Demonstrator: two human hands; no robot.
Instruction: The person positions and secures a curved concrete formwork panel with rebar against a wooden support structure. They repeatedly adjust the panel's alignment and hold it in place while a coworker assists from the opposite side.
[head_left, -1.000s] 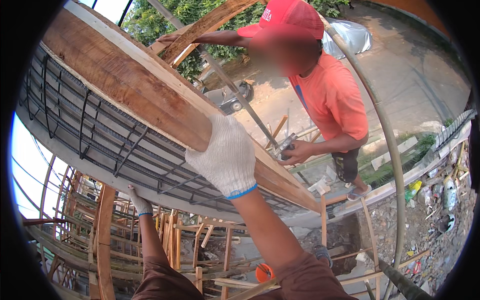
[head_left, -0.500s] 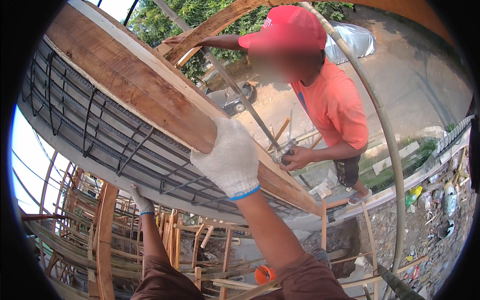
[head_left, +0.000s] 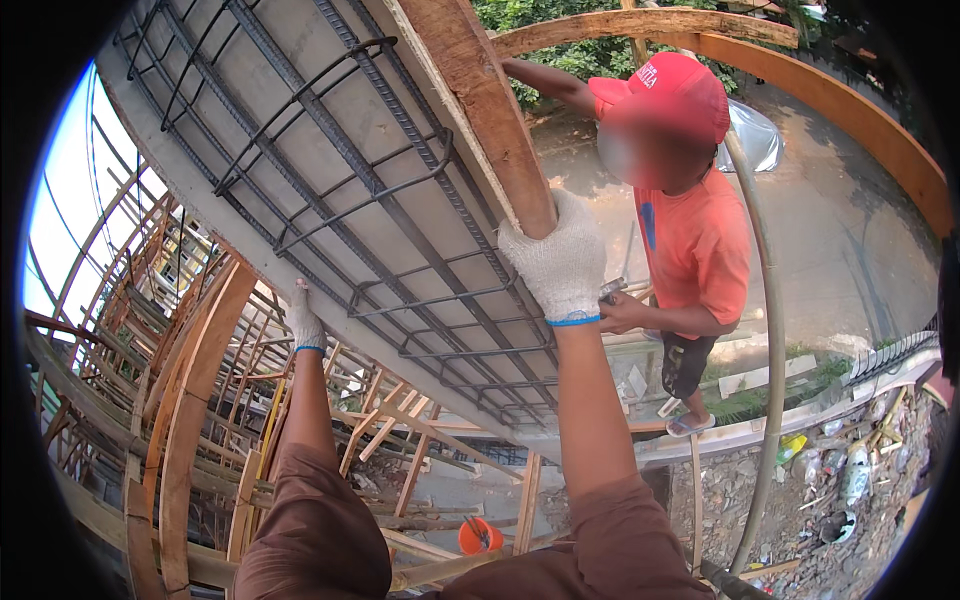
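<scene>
My right hand (head_left: 553, 262), in a white knitted glove with a blue cuff, grips the long wooden beam (head_left: 470, 90) rising from the centre. My gloved left hand (head_left: 302, 318) is lower left, at the edge of the grey panel (head_left: 176, 160), its fingers around that edge. Along the panel lies a cage of black ribbed rebar (head_left: 335, 135) with square ties. Right of my right hand stands a person (head_left: 695, 250) in a red cap and coral T-shirt, one arm raised toward the curved timber (head_left: 640, 25), the other hand (head_left: 625, 313) holding a small metal fitting, perhaps a clamp.
Dense wooden and bamboo scaffolding (head_left: 200, 390) fills the lower left. An orange bucket (head_left: 480, 535) sits below. A bent pole (head_left: 770, 330) rises beside the person. A covered vehicle (head_left: 762, 140) stands on the street beyond; rubble with plastic litter (head_left: 840, 470) lies lower right.
My view has turned, so the beam and rebar stand steeper. My right hand appears further right, still gripping the beam; my left hand appears higher. The person appears further right and slightly lower.
</scene>
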